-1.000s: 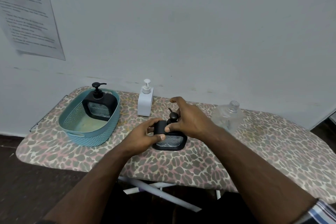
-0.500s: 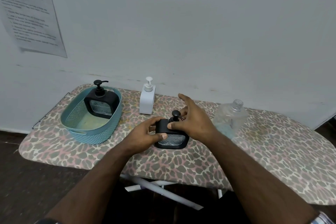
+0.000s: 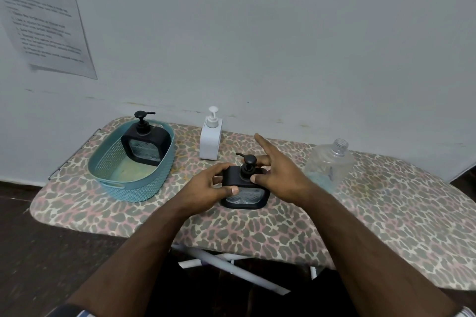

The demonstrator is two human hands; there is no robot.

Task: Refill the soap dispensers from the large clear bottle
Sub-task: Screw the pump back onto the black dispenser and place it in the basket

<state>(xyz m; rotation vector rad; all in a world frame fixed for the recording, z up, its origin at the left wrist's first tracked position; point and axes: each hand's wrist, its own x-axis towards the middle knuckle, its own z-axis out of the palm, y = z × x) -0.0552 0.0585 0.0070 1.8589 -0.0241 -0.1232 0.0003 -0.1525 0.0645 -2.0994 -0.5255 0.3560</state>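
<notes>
Head camera looks down on a leopard-print counter (image 3: 386, 226) set against a pale wall. At its middle stands a black soap dispenser (image 3: 246, 194) with a clear patterned window; no brand or label shows on it. The left hand (image 3: 206, 189) has its grip curled round the dispenser's left side, thumb pressed on the front. The right hand (image 3: 280, 175) pinches the black pump collar between thumb and a bent finger, while its forefinger sticks out straight toward the wall. Just to the right, the large clear bottle (image 3: 331, 165) stands uncapped, its threaded neck bare, with a little pale liquid at the bottom; its lower left side is hidden behind the right wrist. A white dispenser (image 3: 210, 140) stands by the wall. A second black dispenser (image 3: 146, 143) leans in a teal basket (image 3: 134, 188) at the left. A printed sheet (image 3: 43, 15) is on the wall, cut off by the frame, its lines too blurred to read.
</notes>
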